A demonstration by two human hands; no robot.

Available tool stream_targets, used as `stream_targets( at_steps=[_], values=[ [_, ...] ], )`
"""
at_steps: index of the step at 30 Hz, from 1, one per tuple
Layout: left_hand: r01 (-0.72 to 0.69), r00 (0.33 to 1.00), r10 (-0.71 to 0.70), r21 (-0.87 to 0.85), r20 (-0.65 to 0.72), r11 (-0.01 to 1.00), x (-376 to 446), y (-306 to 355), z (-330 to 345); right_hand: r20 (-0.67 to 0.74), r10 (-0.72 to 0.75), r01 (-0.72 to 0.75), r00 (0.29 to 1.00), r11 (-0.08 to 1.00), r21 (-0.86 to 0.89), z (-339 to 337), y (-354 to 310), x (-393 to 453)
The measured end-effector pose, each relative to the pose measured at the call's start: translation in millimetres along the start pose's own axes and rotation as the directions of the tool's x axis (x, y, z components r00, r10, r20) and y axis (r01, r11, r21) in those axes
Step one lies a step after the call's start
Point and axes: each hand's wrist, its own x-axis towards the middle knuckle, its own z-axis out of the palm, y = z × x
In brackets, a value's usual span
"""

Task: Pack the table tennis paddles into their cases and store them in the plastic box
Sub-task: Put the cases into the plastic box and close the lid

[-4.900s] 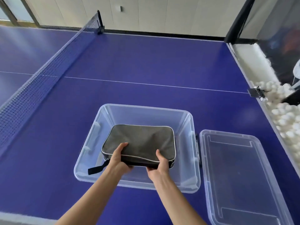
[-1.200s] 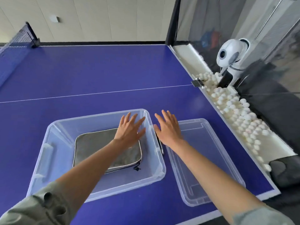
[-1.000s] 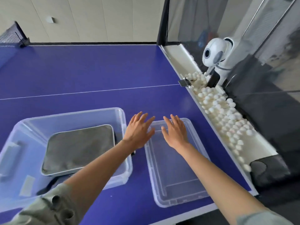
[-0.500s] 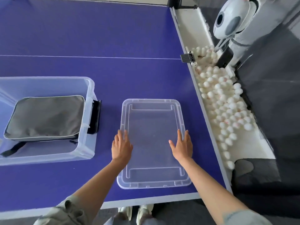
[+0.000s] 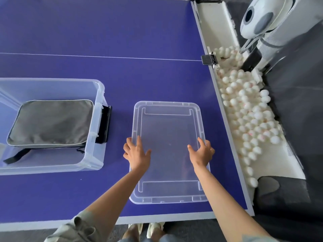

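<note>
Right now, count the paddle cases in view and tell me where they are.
1. A grey paddle case lies flat inside the clear plastic box at left on the table. Another could be hidden beneath it; the picture cannot settle that.

Clear lid [image 5: 167, 130] on a blue table [image 5: 122, 32] lined white, right of a clear box [image 5: 97, 119] holding a grey case [image 5: 50, 121]; white balls [image 5: 248, 109] right of the lid.
</note>
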Motion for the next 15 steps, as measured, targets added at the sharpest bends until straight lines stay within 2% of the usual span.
stream_targets(
  at_steps=[4,7,11,15],
  values=[
    [0.061,0.996,-0.069,-0.135,-0.058,0.989,8.3,23.9,-22.4,-0.050,0.002,0.003,0.999,0.994,0.105,-20.7,-24.2,12.4],
    [0.042,0.992,-0.065,-0.196,-0.110,0.980,14.2,45.5,-49.4,-0.044,-0.029,0.034,0.999,0.993,0.115,-42.1,-52.5,26.6],
    [-0.001,0.976,-0.071,-0.331,-0.207,0.944,19.7,67.7,-95.3,-0.019,-0.118,0.120,0.993,0.986,0.116,-67.6,-102.1,44.0],
    [0.077,0.943,-0.188,-0.372,-0.273,0.925,22.4,69.1,-143.7,0.044,-0.256,0.249,0.966,0.960,0.124,-73.5,-167.4,49.9]
  ],
)
